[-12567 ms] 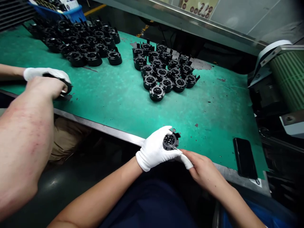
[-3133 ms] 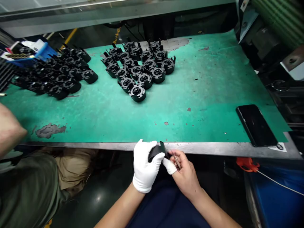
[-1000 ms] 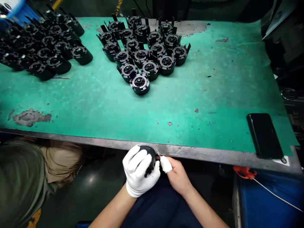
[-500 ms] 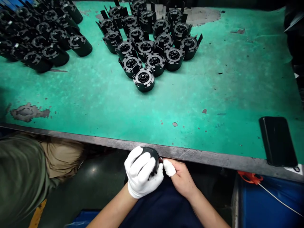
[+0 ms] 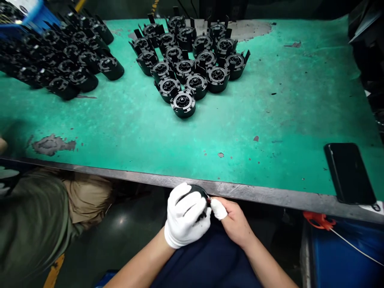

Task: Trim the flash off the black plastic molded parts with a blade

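My left hand (image 5: 187, 218), in a white glove, is closed around a black round plastic part (image 5: 196, 191) just off the front edge of the table. The glove covers most of that part. My right hand (image 5: 235, 224) is bare except for a white cover on the thumb. Its fingers are pinched on a small metal-tipped tool (image 5: 209, 199), which meets the right side of the black part. Most of the tool is hidden by the fingers, so its exact kind does not show.
Several black round plastic housings (image 5: 183, 105) stand grouped on the green table (image 5: 288, 116). More black cylindrical parts (image 5: 111, 67) crowd the far left, near a blue bin (image 5: 45, 20). A phone (image 5: 349, 174) lies at right, above orange-handled scissors (image 5: 319, 220). A person (image 5: 33, 224) sits at left.
The view has shifted, so the table and its parts appear lower at the back. Both hands keep their grips, with the metal tip still at the part's right side.
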{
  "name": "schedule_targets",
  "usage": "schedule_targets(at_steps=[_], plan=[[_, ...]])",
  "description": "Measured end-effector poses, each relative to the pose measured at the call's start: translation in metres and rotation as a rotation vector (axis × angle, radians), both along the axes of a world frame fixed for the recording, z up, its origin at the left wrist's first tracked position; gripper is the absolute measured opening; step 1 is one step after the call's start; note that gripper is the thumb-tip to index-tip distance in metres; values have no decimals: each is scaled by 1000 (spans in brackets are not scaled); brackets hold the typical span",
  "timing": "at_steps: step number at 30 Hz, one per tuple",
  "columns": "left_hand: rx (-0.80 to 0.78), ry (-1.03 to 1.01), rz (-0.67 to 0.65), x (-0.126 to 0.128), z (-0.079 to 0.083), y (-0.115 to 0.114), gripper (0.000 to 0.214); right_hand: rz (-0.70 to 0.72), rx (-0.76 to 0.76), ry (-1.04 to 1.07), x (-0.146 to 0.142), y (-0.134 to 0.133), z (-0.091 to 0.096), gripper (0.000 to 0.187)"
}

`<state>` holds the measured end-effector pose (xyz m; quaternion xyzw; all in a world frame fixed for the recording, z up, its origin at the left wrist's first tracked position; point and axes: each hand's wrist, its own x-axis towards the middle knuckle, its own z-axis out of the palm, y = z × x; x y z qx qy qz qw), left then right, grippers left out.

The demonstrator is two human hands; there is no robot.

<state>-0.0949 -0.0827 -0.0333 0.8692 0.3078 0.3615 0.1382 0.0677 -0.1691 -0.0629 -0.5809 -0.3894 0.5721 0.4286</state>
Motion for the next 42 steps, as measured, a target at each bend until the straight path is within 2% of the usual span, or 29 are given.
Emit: schedule_targets(at_steps=[7,14,19,26,30,36,39,42], plan=[[30,77,-16,8,-1,-3,35,37,63,-93,11,-2,6,31],[57,30,17,7,-6,-4,43,4,18,-74,8,3,2,32],[89,30,51,7,-9,-5,42,-24,-19,-80,4,6,7,32],[85,47,35,9,-5,-6,45,-62,-48,-11,2,5,7,38],[83,40,21,7,-3,-6,46,-23,-31,-65,5,2,5,39],[101,29,16,9,-10,-6,46,-13,-80,-136,7,5,11,38],[87,11,-10,6,-4,-8,49,-21,-89,-139,5,6,12,38],[-61,1,-64,-6,17,2,53,-2,-93,-107,4,4,11,43]])
